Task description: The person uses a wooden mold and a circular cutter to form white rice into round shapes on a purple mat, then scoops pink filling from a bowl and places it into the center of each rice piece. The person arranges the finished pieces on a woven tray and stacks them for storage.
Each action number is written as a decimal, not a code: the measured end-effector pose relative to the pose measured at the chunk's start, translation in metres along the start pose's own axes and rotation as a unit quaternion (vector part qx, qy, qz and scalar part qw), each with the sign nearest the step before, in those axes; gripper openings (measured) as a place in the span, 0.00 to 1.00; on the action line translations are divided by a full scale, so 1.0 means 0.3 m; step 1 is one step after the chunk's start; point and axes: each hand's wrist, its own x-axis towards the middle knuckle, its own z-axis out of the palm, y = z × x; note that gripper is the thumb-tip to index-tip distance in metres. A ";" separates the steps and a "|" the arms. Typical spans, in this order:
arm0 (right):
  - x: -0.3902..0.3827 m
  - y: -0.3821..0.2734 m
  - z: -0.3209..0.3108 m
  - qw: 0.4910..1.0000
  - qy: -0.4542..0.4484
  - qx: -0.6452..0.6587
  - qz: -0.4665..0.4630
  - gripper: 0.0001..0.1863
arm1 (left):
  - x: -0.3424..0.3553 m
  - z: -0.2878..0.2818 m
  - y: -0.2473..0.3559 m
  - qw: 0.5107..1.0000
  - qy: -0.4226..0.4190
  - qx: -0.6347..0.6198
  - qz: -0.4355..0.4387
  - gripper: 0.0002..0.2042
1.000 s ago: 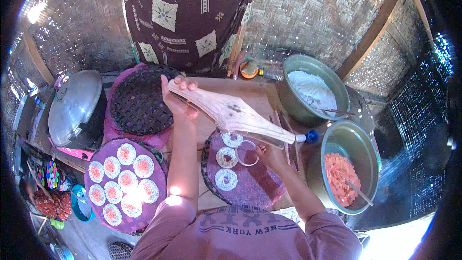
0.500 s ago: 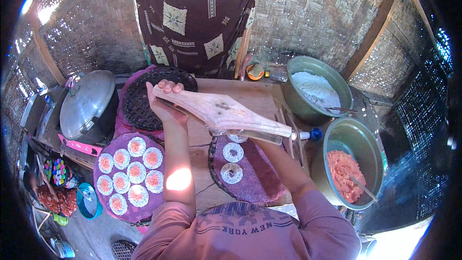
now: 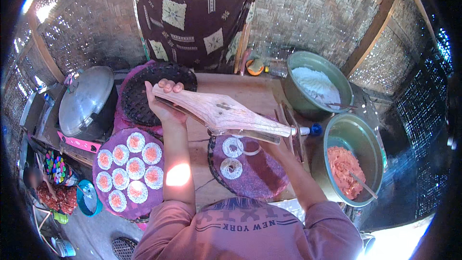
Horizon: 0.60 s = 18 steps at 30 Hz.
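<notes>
A wooden two-handled press (image 3: pixel 224 108), made of two boards that widen in the middle, is held slantwise above the table. My left hand (image 3: pixel 166 97) is closed around its left end, fingers over the top board. My right hand (image 3: pixel 272 148) is at the right end, its fingers mostly hidden behind the boards. Below lies a round purple cloth-covered tray (image 3: pixel 257 178) with white lacy dough rings, among them a near ring (image 3: pixel 231 168). A pale dough strand (image 3: pixel 251 152) curves in a loop beneath the press. Another purple tray (image 3: pixel 159 156) at left bears several white rounds with pink centres.
A large lidded pot (image 3: pixel 86 101) stands at left on a pink stove (image 3: pixel 77 142). To the right are a green basin (image 3: pixel 344 74) of white dough and another green basin (image 3: pixel 375 149) of pink dough with a spoon. A person (image 3: pixel 55 200) sits at lower left near a teal bowl (image 3: pixel 98 207).
The pale strand's loop now shows beneath the press over the tray. The press and my right hand have shifted slightly; my left hand keeps its hold.
</notes>
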 end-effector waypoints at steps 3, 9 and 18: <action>-0.226 -0.014 -0.015 0.957 -0.176 -0.046 0.228 0.11 | -0.030 -0.018 -0.019 0.999 -0.012 -0.006 -0.036 0.21; -0.468 0.037 0.082 0.968 -0.152 -0.073 0.184 0.09 | -0.098 -0.034 -0.164 0.991 -0.002 -0.054 -0.125 0.23; -0.325 -0.137 -0.417 0.641 -0.261 0.634 0.345 0.41 | -0.252 -0.028 -0.346 0.957 0.207 0.039 -0.198 0.30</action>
